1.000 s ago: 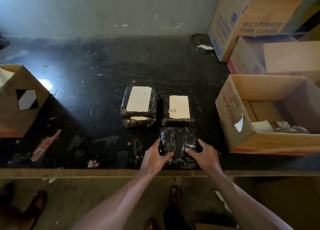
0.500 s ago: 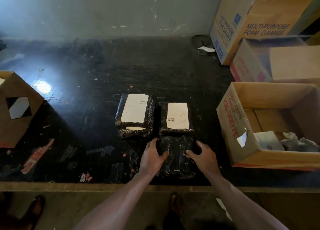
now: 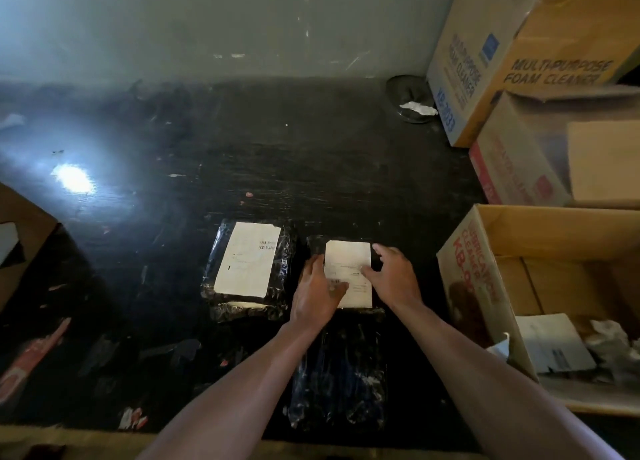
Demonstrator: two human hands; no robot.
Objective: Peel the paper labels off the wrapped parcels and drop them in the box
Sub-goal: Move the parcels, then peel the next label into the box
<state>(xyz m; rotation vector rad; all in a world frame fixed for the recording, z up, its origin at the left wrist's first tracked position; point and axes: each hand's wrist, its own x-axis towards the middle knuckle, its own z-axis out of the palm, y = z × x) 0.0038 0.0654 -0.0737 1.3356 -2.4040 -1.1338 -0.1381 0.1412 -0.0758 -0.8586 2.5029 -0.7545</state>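
Three black plastic-wrapped parcels lie on the dark table. The near parcel (image 3: 341,373) has no label on top. Behind it, the right parcel (image 3: 313,243) carries a white label (image 3: 348,262). My left hand (image 3: 317,295) rests on that label's left edge and my right hand (image 3: 393,276) on its right edge, fingers spread on the paper. The left parcel (image 3: 289,248) bears a larger white label (image 3: 247,258) and seems to lie on another wrapped parcel. An open cardboard box (image 3: 464,269) at the right holds peeled labels (image 3: 550,343) and crumpled paper.
Two more cardboard boxes (image 3: 519,168) stand at the back right, with a foam cleaner carton (image 3: 485,43) behind them. A small dark dish (image 3: 410,95) holds a paper scrap. Another cardboard box (image 3: 20,231) sits at the left edge. Torn tape scraps litter the front left of the table.
Both hands left the unlabelled near parcel and moved forward onto the labelled right parcel behind it. The camera view shifted closer to the table.
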